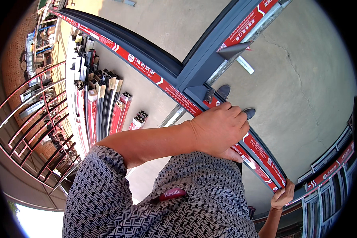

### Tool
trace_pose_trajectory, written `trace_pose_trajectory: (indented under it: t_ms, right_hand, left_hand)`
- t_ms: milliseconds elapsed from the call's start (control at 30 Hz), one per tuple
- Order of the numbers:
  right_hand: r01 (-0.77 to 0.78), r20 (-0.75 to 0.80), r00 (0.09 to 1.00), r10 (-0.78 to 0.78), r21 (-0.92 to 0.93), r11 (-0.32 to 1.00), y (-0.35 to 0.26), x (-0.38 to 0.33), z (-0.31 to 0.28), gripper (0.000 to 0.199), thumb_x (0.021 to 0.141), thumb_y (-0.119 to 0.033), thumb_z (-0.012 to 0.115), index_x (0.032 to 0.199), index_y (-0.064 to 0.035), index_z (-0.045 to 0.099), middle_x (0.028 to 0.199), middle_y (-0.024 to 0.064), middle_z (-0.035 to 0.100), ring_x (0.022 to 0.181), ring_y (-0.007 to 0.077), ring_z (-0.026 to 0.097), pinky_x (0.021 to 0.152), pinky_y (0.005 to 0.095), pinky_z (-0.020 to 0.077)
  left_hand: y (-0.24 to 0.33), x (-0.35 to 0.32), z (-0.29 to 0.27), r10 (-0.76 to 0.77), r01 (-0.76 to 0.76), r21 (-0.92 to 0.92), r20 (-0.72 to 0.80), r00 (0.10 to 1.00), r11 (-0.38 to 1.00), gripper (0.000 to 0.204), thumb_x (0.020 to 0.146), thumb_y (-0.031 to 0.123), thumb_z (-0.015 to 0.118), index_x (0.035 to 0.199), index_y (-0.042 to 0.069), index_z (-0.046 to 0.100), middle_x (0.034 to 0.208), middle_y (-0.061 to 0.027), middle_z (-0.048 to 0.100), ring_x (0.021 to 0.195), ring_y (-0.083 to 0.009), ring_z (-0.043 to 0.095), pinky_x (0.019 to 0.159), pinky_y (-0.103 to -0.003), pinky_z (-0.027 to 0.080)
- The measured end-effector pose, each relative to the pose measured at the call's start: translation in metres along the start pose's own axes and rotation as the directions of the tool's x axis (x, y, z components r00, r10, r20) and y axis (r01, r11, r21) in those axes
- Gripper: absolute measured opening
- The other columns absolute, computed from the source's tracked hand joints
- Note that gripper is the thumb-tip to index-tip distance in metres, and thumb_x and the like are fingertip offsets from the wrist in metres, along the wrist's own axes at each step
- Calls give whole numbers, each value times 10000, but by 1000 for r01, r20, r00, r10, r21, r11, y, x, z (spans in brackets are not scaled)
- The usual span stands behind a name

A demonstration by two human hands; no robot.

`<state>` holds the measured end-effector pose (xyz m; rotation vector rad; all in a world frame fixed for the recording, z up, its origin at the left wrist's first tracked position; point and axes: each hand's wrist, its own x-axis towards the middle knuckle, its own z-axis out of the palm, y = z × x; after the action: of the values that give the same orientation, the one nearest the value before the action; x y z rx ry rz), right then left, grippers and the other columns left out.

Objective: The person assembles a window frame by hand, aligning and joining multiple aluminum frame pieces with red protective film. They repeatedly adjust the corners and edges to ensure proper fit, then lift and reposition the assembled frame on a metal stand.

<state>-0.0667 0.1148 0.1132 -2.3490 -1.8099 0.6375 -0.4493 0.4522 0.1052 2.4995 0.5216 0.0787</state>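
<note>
A dark grey metal window frame (202, 71) with red printed protective film along its bars slants across the view, its bars meeting at a joint in the middle. My left hand (224, 129) is closed over the lower bar just below that joint, fingers on the far side and thumb on the near side. At the lower right end of the same bar, my right hand (283, 194) has its fingers wrapped round the corner. A peeled flap of film (235, 50) hangs loose from the upper bar.
Bundles of long profiles (103, 103), some in red film, stand at the left beside a curved red metal railing (35, 127). Further frames (329, 190) lean at the lower right. Dark shoes (224, 91) show on the concrete floor (289, 79) beneath the frame.
</note>
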Motion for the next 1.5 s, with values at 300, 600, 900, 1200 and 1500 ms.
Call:
trace_pose_trajectory:
  t_ms: [300, 600, 900, 1200, 1500]
  right_hand:
    - [-9, 47, 999, 11, -30, 999, 6, -2, -18, 674, 1157, -536, 290, 1180, 34, 648, 1004, 230, 651, 899, 434, 689, 792, 501, 554]
    - [-12, 49, 999, 15, -55, 998, -3, 4, -25, 709, 1159, -545, 243, 1124, 37, 646, 968, 245, 626, 874, 475, 659, 773, 538, 524]
    - [-27, 48, 998, 30, -53, 998, -3, 1, -26, 750, 1152, -599, 234, 1120, 37, 631, 957, 242, 612, 861, 461, 651, 763, 530, 517]
    - [-46, 46, 998, 49, -56, 997, 0, -3, -27, 776, 1143, -636, 243, 1103, 38, 625, 955, 238, 607, 856, 457, 639, 767, 526, 509]
    - [-43, 50, 998, 46, -66, 997, 8, -8, -29, 781, 1143, -627, 237, 1135, 49, 629, 974, 255, 610, 880, 469, 641, 789, 547, 506]
  left_hand:
    - [11, 4, -5, 17, -18, 84, 22, 1000, 996, 817, 823, 792, 752, 1032, 2, 734, 956, -59, 639, 953, -243, 607, 888, -371, 489]
    - [15, 5, -5, 13, -15, 110, 15, 1000, 994, 856, 826, 824, 712, 1054, 1, 764, 986, -106, 683, 1015, -295, 645, 974, -455, 514]
    - [16, 2, -7, 37, -34, 154, -14, 999, 988, 873, 831, 825, 699, 1058, -15, 765, 983, -116, 683, 998, -307, 636, 998, -482, 501]
    - [14, 0, -10, 48, -39, 163, -51, 998, 986, 857, 851, 811, 682, 1041, -20, 765, 979, -127, 703, 1011, -321, 660, 997, -484, 499]
    - [15, 2, -12, 52, -37, 191, -74, 996, 981, 810, 855, 792, 699, 1056, 9, 753, 960, -96, 678, 980, -288, 648, 971, -437, 498]
